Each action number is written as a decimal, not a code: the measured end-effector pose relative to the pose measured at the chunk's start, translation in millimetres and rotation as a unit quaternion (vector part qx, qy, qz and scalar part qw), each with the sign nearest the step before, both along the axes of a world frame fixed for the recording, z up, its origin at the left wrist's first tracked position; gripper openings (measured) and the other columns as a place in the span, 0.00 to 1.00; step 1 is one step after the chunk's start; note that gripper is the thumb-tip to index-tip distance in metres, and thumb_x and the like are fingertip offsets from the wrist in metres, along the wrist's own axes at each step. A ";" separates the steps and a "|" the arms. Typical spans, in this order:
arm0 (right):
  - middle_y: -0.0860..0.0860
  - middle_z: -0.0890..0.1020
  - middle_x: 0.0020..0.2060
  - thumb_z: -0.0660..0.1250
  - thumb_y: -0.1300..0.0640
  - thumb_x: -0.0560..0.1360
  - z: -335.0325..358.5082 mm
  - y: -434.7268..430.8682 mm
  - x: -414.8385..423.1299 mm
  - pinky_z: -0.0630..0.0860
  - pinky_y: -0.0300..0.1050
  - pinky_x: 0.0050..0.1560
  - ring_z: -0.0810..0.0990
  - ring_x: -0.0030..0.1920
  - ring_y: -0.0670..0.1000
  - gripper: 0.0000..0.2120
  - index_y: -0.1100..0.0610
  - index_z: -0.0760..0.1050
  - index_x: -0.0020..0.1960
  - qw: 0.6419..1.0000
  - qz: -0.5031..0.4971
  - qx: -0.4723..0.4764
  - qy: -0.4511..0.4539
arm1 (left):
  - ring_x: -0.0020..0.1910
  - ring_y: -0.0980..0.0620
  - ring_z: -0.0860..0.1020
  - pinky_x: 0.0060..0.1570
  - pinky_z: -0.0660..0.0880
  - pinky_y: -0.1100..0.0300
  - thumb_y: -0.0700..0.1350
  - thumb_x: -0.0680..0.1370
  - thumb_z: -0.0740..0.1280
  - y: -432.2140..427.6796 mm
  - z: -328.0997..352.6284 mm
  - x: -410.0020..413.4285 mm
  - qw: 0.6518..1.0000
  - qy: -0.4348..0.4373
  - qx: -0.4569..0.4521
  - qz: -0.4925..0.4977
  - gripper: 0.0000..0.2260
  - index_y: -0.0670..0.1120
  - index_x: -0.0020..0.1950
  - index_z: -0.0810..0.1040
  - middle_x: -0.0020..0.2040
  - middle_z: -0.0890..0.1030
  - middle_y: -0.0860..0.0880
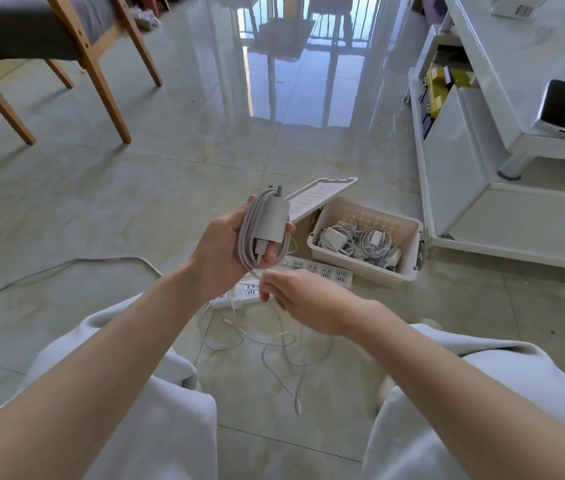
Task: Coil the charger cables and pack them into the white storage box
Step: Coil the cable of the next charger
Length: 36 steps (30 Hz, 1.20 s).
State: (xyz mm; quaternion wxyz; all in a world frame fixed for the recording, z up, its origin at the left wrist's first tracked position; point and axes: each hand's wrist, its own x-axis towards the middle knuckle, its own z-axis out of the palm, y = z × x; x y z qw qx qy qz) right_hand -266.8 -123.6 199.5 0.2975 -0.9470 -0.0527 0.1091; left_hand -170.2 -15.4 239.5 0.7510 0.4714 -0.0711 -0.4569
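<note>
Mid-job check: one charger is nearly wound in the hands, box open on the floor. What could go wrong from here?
1. The left hand holds the coiled charger loosely; if the right hand lets go of the cable tail, the loops may spring open.
2. Loose cables on the floor cross each other and could knot when lifted.
3. The storage box already holds tangled chargers, so a new coil may snag.

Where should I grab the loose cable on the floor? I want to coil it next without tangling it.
Take the loose cable at its free plug end, from above. That end lies apart from the tangled loops, nearest the person, so the cable can be drawn out from there. The left hand holds the coiled charger.
</note>
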 end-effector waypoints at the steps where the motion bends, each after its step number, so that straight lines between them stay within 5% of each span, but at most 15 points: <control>1: 0.42 0.68 0.33 0.52 0.58 0.81 0.7 -5.2 1.8 0.67 0.45 0.41 0.71 0.39 0.50 0.11 0.56 0.73 0.50 1.000 -0.005 -0.008 0.006 | 0.41 0.48 0.77 0.42 0.72 0.58 0.50 0.81 0.52 1.1 -0.2 -0.2 1.000 -0.017 0.010 -0.013 0.17 0.42 0.53 0.76 0.40 0.83 0.44; 6: 0.49 0.77 0.46 0.52 0.54 0.82 0.3 -26.2 6.7 0.69 0.44 0.44 0.74 0.45 0.50 0.14 0.56 0.75 0.48 0.996 -0.022 -0.082 0.010 | 0.33 0.46 0.74 0.25 0.69 0.62 0.52 0.76 0.58 9.4 -1.0 2.8 0.980 -0.136 0.080 -0.118 0.17 0.40 0.52 0.76 0.39 0.81 0.41; 12: 0.51 0.75 0.48 0.54 0.57 0.81 -1.2 -50.6 10.2 0.67 0.42 0.41 0.75 0.48 0.52 0.10 0.55 0.74 0.51 0.982 -0.098 -0.155 -0.035 | 0.17 0.54 0.68 0.15 0.61 0.66 0.45 0.82 0.54 12.3 -8.9 3.8 0.886 -0.316 0.282 -0.189 0.11 0.38 0.51 0.71 0.40 0.79 0.39; 15: 0.50 0.76 0.47 0.52 0.54 0.82 2.0 -49.5 9.2 0.69 0.44 0.40 0.76 0.46 0.53 0.13 0.55 0.75 0.50 0.980 -0.117 -0.151 -0.057 | 0.16 0.54 0.69 0.16 0.60 0.66 0.47 0.82 0.56 12.4 -19.4 5.5 0.834 -0.382 0.361 -0.167 0.12 0.38 0.52 0.71 0.39 0.75 0.39; 21: 0.50 0.79 0.48 0.51 0.51 0.81 4.4 -35.6 7.8 0.75 0.50 0.45 0.78 0.48 0.54 0.16 0.54 0.76 0.50 0.973 -0.141 -0.149 -0.107 | 0.19 0.53 0.70 0.23 0.65 0.60 0.49 0.82 0.56 13.4 -23.1 12.5 0.799 -0.442 0.398 -0.087 0.11 0.44 0.46 0.72 0.28 0.72 0.46; 28: 0.49 0.80 0.49 0.51 0.50 0.81 5.0 -30.8 6.0 0.74 0.49 0.46 0.78 0.50 0.54 0.17 0.53 0.77 0.51 0.966 -0.173 -0.155 -0.116 | 0.36 0.49 0.72 0.34 0.63 0.55 0.53 0.83 0.52 11.6 -28.5 8.8 0.707 -0.538 0.441 -0.128 0.13 0.45 0.50 0.69 0.36 0.72 0.51; 36: 0.50 0.80 0.51 0.52 0.52 0.81 4.4 -21.0 4.1 0.72 0.48 0.45 0.78 0.50 0.55 0.15 0.54 0.77 0.54 0.961 -0.207 -0.147 -0.109 | 0.43 0.46 0.71 0.41 0.64 0.55 0.52 0.83 0.51 9.6 -30.7 10.5 0.712 -0.536 0.437 -0.124 0.12 0.46 0.50 0.67 0.44 0.73 0.47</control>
